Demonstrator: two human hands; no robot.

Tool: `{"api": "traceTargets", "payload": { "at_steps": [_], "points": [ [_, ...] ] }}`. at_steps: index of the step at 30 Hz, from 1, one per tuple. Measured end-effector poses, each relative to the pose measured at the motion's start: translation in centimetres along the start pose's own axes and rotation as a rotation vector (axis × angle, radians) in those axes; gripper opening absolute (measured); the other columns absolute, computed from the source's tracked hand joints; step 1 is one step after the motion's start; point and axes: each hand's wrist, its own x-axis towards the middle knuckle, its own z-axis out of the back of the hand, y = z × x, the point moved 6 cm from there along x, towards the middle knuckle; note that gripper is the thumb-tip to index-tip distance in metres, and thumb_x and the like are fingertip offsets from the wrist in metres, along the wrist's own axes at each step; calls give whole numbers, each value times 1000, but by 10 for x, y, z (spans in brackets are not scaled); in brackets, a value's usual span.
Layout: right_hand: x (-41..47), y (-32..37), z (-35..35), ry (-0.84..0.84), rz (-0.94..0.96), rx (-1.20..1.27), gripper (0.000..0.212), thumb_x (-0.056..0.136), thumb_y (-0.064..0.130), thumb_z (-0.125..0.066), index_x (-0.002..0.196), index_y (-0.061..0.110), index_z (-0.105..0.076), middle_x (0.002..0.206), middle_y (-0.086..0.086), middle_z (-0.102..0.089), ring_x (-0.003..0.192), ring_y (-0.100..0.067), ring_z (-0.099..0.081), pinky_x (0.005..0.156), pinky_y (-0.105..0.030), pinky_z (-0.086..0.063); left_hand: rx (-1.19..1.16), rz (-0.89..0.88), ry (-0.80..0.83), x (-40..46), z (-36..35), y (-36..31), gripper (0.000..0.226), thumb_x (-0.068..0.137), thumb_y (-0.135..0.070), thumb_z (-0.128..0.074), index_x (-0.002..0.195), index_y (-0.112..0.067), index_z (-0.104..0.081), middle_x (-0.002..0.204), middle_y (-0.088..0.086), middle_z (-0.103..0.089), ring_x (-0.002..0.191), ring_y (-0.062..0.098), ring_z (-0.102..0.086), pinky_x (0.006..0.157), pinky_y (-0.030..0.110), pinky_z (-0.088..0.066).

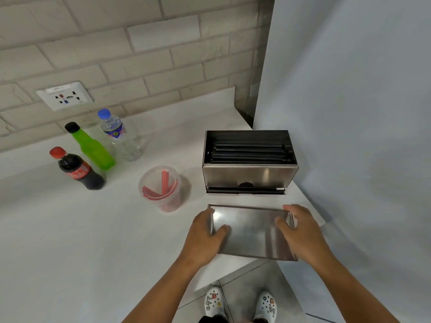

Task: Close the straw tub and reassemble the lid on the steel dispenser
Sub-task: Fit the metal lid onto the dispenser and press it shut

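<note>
The steel dispenser [249, 176] stands on the white counter near the right wall, its top open and dark straws stacked inside. Its flat steel lid [253, 231] is in front of it, over the counter's front edge. My left hand [206, 236] grips the lid's left end and my right hand [300, 231] grips its right end. The clear plastic straw tub [162, 187] sits left of the dispenser with red straws in it and a clear lid on its rim.
A cola bottle [77, 170], a green bottle [93, 148] and a water bottle [119, 136] stand at the back left by the tiled wall. A wall socket [65, 96] is above them. A grey wall closes the right side.
</note>
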Motion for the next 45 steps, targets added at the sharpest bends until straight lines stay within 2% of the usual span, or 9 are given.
{"api": "traceTargets", "payload": {
  "at_steps": [3,8,14,17,22,28,33,37,45],
  "points": [
    [-1,-8,0,28,-41,4,48,97,31,-66,142,20,-53,144,-3,-49,125,-18,-53,96,-25,-37,-39,-13,-23,-3,-5,-2,63,96,-49,-67,151,-39,-39,154,-13,-45,147,20,-43,108,13,-26],
    [-4,-13,-10,85,-91,2,62,98,33,-67,152,15,-41,156,-7,-44,139,-26,-47,97,-25,-34,-132,-15,-50,-8,-4,-8,69,96,-42,-69,158,-29,-39,157,-8,-50,142,20,-50,119,41,-41],
    [3,-16,-6,108,-175,71,63,97,40,-65,151,15,-45,153,-8,-50,136,-29,-50,107,-39,-42,-230,-140,-145,-25,25,-37,37,101,-30,-65,122,-58,-56,118,-43,-64,111,-16,-61,79,-2,-47],
    [8,-19,-2,150,-255,249,48,96,39,-68,136,15,-62,130,-4,-65,111,-23,-62,89,-36,-48,-244,-248,-179,-39,45,-63,34,100,-63,-49,133,-56,-54,130,-47,-55,120,-29,-48,88,-5,-39],
    [8,-11,0,389,-345,496,31,94,44,-68,96,16,-81,102,-9,-79,89,-26,-75,72,-38,-56,-92,-495,-125,-54,57,-98,59,101,-76,-18,156,-56,-23,170,-23,-23,156,-7,-16,124,13,-16],
    [0,7,5,517,-397,688,56,66,49,-85,101,5,-82,96,-12,-77,73,-23,-71,67,-36,-54,8,-651,-106,-46,69,-123,71,99,-68,-45,159,-53,-10,174,-13,-9,162,14,-6,127,37,-19],
    [-8,24,28,524,-301,845,61,83,60,-67,108,5,-79,110,-21,-75,99,-39,-74,74,-43,-59,-4,-631,-337,-30,105,-134,70,92,-71,-57,150,-42,-30,137,-26,-44,130,-12,-41,102,1,-31],
    [-8,43,54,471,-160,802,74,86,72,-43,116,13,-74,118,-24,-74,111,-36,-72,89,-47,-53,-175,-537,-465,-10,126,-139,58,89,-60,-63,137,-30,-50,121,-12,-61,112,6,-59,95,23,-50],
    [-5,94,89,79,338,313,26,96,39,-64,112,60,-67,79,-15,-66,72,-19,-64,66,-16,-46,-130,-371,-434,21,129,-153,32,98,-63,-50,124,-43,-48,104,-30,-68,96,-18,-60,70,0,-42]
  ]
}}
